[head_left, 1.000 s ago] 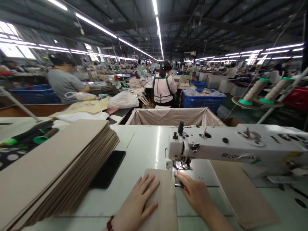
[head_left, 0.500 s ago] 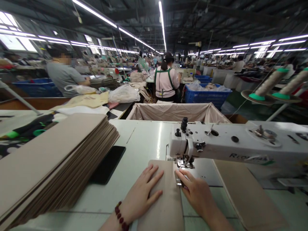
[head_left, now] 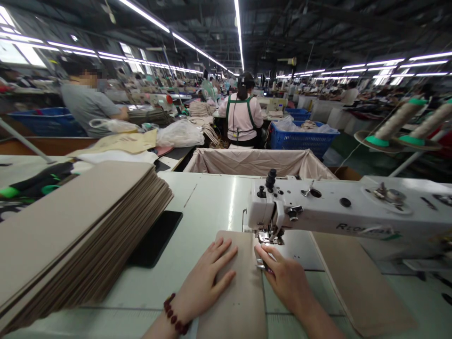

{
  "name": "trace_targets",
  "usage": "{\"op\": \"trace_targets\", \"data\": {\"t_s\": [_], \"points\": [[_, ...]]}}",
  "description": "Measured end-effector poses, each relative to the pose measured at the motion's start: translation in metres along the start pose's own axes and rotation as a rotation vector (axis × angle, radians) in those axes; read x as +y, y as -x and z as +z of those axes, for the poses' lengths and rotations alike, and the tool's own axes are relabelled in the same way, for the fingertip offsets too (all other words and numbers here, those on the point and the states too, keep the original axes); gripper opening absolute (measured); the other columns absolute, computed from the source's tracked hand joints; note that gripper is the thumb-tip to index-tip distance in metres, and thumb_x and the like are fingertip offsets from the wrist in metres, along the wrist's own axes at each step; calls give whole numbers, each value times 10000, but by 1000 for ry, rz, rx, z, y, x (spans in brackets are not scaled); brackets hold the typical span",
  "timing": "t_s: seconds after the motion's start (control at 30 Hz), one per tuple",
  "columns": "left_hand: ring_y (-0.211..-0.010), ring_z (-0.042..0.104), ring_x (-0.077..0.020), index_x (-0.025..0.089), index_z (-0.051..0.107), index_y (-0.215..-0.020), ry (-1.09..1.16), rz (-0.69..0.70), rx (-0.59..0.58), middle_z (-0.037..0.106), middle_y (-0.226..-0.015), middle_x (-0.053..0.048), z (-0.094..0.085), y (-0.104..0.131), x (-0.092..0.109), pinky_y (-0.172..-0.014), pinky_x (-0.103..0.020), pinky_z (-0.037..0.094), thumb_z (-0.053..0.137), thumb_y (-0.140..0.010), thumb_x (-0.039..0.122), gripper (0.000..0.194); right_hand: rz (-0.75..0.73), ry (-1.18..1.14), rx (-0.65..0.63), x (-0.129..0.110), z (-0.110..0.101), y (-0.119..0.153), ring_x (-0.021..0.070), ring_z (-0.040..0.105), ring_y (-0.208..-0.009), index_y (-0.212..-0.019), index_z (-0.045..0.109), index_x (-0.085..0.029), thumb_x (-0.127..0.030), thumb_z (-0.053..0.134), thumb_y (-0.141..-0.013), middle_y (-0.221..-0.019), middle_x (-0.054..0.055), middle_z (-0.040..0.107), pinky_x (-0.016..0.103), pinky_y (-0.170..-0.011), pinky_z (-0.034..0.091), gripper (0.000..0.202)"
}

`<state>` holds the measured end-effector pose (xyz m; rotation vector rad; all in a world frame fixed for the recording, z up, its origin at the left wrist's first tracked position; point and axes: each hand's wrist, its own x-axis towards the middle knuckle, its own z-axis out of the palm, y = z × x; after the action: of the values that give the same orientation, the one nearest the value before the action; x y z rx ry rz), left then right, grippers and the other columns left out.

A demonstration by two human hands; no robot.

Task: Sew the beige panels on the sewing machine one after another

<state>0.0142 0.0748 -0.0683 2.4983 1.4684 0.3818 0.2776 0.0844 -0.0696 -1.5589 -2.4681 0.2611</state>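
**Two hands steady a beige panel at the machine**

The beige panel (head_left: 247,292) lies flat on the tabletop (head_left: 197,202), its far end just beside the presser foot (head_left: 270,237). The left hand (head_left: 203,280) is spread wide on it, palm down, probably so the panel lies smooth without slipping. The right hand (head_left: 291,282) is narrow, its fingers gathered at the panel's edge by a small metal piece (head_left: 260,264), seemingly for finer control; whether they pinch anything, I cannot tell. The stack of panels (head_left: 84,202) sits left, apparently for easy reach, partly beside a dark flat device (head_left: 157,240).
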Motion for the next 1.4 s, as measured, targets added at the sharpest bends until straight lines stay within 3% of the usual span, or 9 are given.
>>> {"op": "trace_targets", "data": {"t_s": [0.77,1.4], "points": [[-1427,219,-317,415,431,-1405,23,77,-26,292,-1541,40,-9,2,5,-1124,-605,252,512,-968,370,447,-14,-64,18,4,5,5,213,596,-1076,-1435,339,-373,-76,494,-850,-1443,-30,447,353,-853,492,674],[-1426,226,-309,425,431,-1402,11,103,-61,294,-1541,45,-12,1,6,-1131,-597,238,504,-972,375,439,-31,-90,38,6,4,7,206,582,-1110,-1402,405,-355,-52,496,-818,-1428,-5,467,351,-905,489,664]]}}
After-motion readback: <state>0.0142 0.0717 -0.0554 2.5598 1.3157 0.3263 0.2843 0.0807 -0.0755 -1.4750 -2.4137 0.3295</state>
